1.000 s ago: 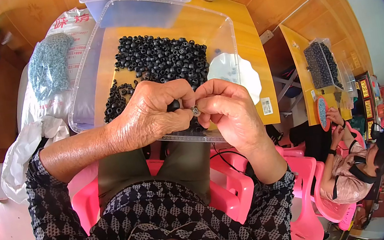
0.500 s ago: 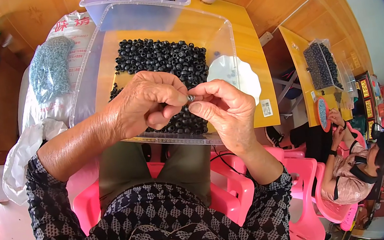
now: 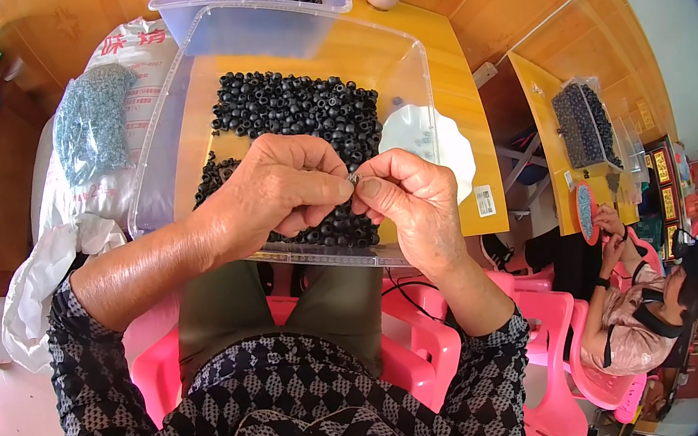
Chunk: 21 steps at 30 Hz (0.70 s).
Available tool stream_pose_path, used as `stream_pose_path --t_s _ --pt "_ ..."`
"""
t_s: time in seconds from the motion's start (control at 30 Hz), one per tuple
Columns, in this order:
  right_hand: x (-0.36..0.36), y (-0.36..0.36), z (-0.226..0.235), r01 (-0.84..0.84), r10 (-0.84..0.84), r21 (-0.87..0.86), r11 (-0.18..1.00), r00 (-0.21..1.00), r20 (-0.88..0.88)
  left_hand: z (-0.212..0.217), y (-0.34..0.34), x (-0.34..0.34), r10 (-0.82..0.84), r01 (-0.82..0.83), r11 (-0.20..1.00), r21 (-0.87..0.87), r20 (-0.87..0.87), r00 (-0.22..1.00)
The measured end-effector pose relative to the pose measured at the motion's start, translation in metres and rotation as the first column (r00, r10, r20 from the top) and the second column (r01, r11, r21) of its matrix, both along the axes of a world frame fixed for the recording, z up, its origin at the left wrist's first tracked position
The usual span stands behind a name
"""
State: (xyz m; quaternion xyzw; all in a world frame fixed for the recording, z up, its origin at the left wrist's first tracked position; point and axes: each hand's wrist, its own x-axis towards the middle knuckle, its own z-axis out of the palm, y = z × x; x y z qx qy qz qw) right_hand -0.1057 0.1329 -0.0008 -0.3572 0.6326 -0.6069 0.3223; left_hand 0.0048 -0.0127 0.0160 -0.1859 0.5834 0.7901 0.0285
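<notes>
Okay, so both hands are pinched up close here, the left hand (image 3: pixel 276 184) and the right hand (image 3: pixel 416 212) meeting almost tip to tip, with a small shiny piece (image 3: pixel 352 179) caught between them. Thumb and index are closed on it from either side, so you only get a glint; I can't tell its exact shape, or whether the left's curled fingers hide anything else. Right below those fingertips is a clear plastic tub (image 3: pixel 383 55), and the black round pieces (image 3: pixel 305 103) in it spread out just past the knuckles, some with open holes showing. Off beyond the right fingers there's a white scalloped dish (image 3: pixel 456 148), partly seen through the tub wall. As for handling, my guess is the shiny bit is really light, hard and a little slippery, not fragile, more likely to ping away than break. I'd hold it by the outer edges, using just the pads of 2 fingers per hand, with a light squeeze. The black pieces look smooth and stiff, probably light too, so I'd grab those around the widest part, keeping fingertips clear of the hole.
</notes>
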Motion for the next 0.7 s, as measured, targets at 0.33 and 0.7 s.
stream_pose_path --t_s 0.33,0.7 --pt "0.004 -0.001 0.004 0.005 -0.003 0.105 0.994 1.0 -0.013 -0.004 0.005 0.002 0.053 -0.101 0.919 -0.382 -0.133 0.99" --pt "-0.002 -0.003 -0.003 -0.101 0.074 0.014 0.995 0.81 0.582 -0.003 -0.001 0.004 0.031 -0.042 0.978 -0.206 -0.056 0.998"
